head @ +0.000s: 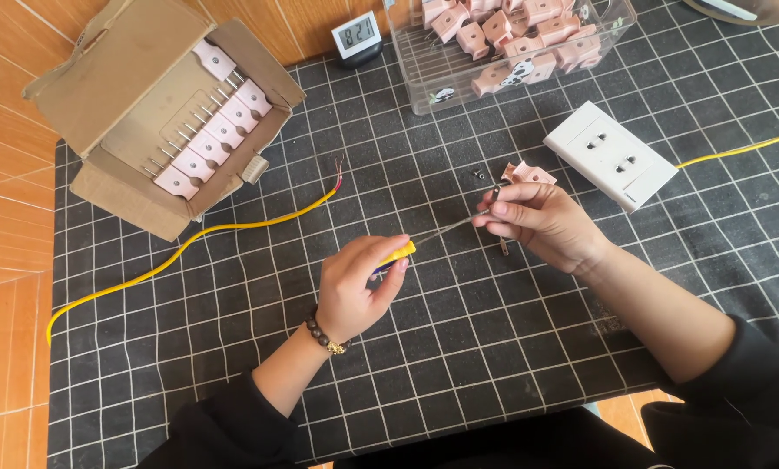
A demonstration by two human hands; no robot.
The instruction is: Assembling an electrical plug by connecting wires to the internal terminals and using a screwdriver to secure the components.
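Head view. Your left hand [354, 282] is closed around the yellow handle of a screwdriver [415, 241]; the fingers wrap it fully, thumb on top, and the thin shaft runs up and to the right from them. A bead bracelet [324, 337] sits on that wrist.

Your right hand [541, 224] has its fingertips pinched narrow on a small metal part [496, 193], held just above the mat [233, 347]. The screwdriver tip meets these fingers; whether it touches the part itself cannot be told. A pink plug [528, 174] lies just beyond your right fingertips, partly hidden by them, and a small dark screw [479, 175] lies just left of it.

Right of that hand, near it, lies a white socket [611, 155] with a yellow lead. Far beyond your left fingers, a yellow wire [189, 243] crosses the mat, and a cardboard box [129, 87] holds a row of pink plugs. Beyond your right fingers stands a clear bin [424, 87] of more plugs, with a small clock [357, 36] beside it.
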